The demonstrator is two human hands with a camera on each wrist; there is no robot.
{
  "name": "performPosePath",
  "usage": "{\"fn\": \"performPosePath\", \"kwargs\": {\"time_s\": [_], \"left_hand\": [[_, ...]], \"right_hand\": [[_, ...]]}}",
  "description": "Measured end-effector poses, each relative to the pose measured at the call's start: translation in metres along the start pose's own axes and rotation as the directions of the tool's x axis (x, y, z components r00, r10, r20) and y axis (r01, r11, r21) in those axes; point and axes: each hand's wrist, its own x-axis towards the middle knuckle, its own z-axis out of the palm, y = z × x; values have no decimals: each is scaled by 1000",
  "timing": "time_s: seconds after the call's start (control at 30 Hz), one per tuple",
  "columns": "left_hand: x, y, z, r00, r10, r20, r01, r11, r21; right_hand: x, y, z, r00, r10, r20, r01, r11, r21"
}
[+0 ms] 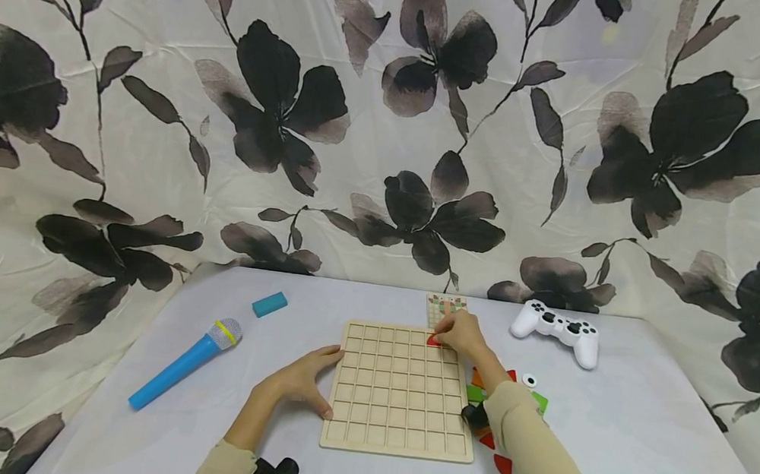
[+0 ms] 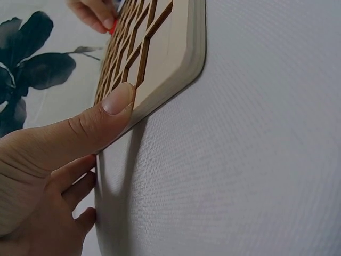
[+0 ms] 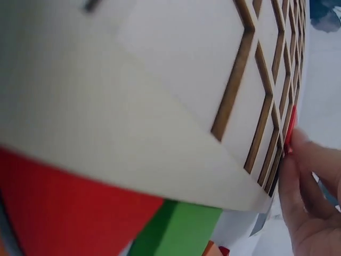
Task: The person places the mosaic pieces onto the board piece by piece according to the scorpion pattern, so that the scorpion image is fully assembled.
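Observation:
A square wooden grid board [image 1: 398, 403] lies on the white table, its cells bare apart from the top right area. Along its left edge my left hand [image 1: 301, 377] is spread, thumb at the lower part and fingers higher up. In the left wrist view the thumb [image 2: 114, 104] rests against the board's rim. My right hand [image 1: 463, 332] pinches a small red piece [image 1: 433, 340] at the board's far right rows. The right wrist view shows this red piece [image 3: 290, 128] between thumb and fingertips, down at the grid; its full outline is partly hidden.
Loose red [image 1: 503, 466], green [image 1: 539, 402] and orange pieces and a round eye piece [image 1: 529, 380] lie right of the board, partly under my right forearm. A patterned card [image 1: 440, 309] touches the far edge. A white game controller [image 1: 556, 330], blue microphone [image 1: 178, 370] and teal block [image 1: 270, 304] lie around.

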Motion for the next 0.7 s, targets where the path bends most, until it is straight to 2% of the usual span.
{"fn": "performPosePath", "kwargs": {"time_s": [0.2,0.33,0.53,0.7], "left_hand": [[-1,-1,0,1000,8,4,-8,1000,-1],[0,-1,-1,1000,13,6,-13,1000,0],[0,-2,0,1000,23,4,-23,1000,3],[0,-2,0,1000,18,1,-18,1000,3]], "right_hand": [[-4,-2,3,999,-37,-28,35,996,-78],[-11,-1,0,998,-51,-24,50,996,-68],[-26,9,-20,998,-57,0,57,998,-2],[-47,25,-42,998,-65,19,65,997,32]]}}
